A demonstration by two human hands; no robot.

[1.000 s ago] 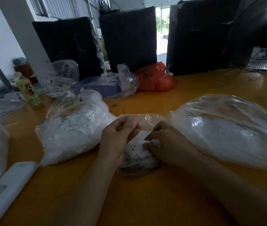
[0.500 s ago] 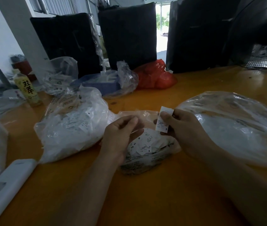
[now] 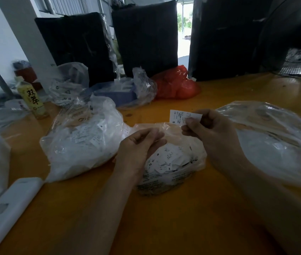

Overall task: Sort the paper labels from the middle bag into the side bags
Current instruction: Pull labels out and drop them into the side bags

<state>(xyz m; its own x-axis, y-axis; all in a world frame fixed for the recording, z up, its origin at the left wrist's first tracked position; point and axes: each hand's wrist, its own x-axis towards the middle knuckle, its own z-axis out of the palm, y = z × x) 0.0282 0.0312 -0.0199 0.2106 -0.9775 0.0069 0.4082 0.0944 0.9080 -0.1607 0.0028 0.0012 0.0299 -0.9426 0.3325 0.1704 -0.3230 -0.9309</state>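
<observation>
On the orange wooden tabletop (image 3: pixel 164 223), nearest me, my two hands work over the small clear plastic middle bag of white paper labels (image 3: pixel 171 162), which I take as my landmark. My left hand (image 3: pixel 138 150) rests on that bag's left edge with its fingers curled against the plastic; I cannot tell whether it grips the film or only steadies it. My right hand (image 3: pixel 210 129) is raised just beyond and right of the bag, thumb and fingers pinching one white printed paper label (image 3: pixel 178 116) marked S, clear of any bag.

Left of the middle bag, touching it, lies the bulging clear left side bag (image 3: pixel 83 140), already holding many labels. Right of it spreads the large clear right side bag (image 3: pixel 274 144), its contents hard to read through the glare.

I judge the sort well under way but unfinished: the middle bag still shows a heap of labels with sizes like M and XL, and the pinched one awaits its side bag.
</observation>
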